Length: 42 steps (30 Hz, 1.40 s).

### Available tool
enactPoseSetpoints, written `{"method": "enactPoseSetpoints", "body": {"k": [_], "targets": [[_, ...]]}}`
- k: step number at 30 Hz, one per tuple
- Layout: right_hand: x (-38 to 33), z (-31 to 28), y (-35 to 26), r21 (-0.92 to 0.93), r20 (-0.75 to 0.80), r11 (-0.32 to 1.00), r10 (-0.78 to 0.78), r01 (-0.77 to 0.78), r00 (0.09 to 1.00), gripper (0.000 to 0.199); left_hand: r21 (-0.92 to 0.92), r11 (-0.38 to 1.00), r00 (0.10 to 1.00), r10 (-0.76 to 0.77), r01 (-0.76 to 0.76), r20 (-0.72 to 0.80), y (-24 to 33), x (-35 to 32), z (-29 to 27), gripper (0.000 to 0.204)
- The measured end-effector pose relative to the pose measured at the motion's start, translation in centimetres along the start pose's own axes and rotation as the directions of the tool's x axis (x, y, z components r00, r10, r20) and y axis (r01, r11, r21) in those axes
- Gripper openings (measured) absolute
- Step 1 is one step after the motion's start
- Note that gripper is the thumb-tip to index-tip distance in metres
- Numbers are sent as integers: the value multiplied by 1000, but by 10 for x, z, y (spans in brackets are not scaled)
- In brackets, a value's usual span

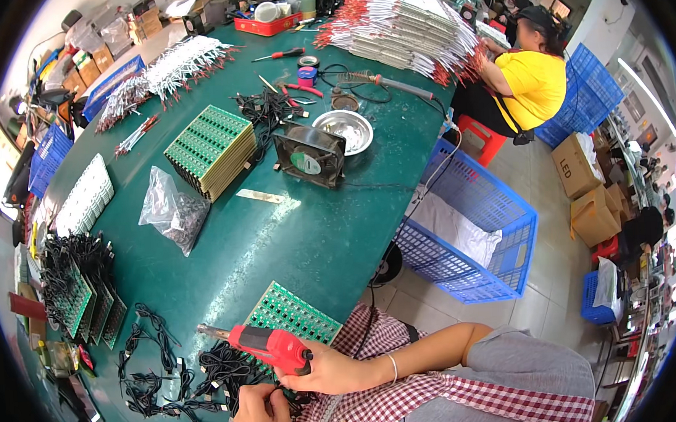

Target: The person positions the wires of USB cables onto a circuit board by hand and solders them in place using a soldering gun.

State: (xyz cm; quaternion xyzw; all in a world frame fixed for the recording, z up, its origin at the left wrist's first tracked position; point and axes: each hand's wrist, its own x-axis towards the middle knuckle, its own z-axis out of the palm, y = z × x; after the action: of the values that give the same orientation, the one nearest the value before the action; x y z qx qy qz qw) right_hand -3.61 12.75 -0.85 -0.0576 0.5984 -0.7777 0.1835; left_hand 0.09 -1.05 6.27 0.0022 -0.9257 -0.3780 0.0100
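Clear plastic bag of small parts point(171, 210) mid-table, brown cartons point(591, 190) on floor at right, round fan label point(306, 162)

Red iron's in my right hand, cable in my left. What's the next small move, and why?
Probably bring the left hand and its black cable up to the green board. The red soldering tool in the right hand already lies across that board, tip pointing away.

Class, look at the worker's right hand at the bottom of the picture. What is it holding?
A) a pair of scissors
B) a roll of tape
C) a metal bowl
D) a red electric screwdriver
D: the right hand grips a red electric screwdriver, its tip pointing left over the green table.
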Motion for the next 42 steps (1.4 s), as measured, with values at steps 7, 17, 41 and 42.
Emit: {"method": "enactPoseSetpoints", "body": {"k": [7, 17, 41, 42], "targets": [[2, -8, 3, -56, 3, 998, 22, -22, 1000, 24, 295, 948, 965, 179, -118, -191, -20, -1, 32, 7], [6, -14, -2, -76, -28, 993, 85, -87, 996, 30, -155, 988, 998, -26, 18, -49, -22, 1, 34, 5], [-1, -19, -10, -63, 41, 995, 85, -82, 996, 31, -193, 970, 982, -166, 147, -87, -5, -1, 34, 6], [-1, -19, -10, -66, 34, 996, 66, -64, 997, 33, -185, 972, 983, -161, 143, -87, -4, -1, 34, 6]]}}
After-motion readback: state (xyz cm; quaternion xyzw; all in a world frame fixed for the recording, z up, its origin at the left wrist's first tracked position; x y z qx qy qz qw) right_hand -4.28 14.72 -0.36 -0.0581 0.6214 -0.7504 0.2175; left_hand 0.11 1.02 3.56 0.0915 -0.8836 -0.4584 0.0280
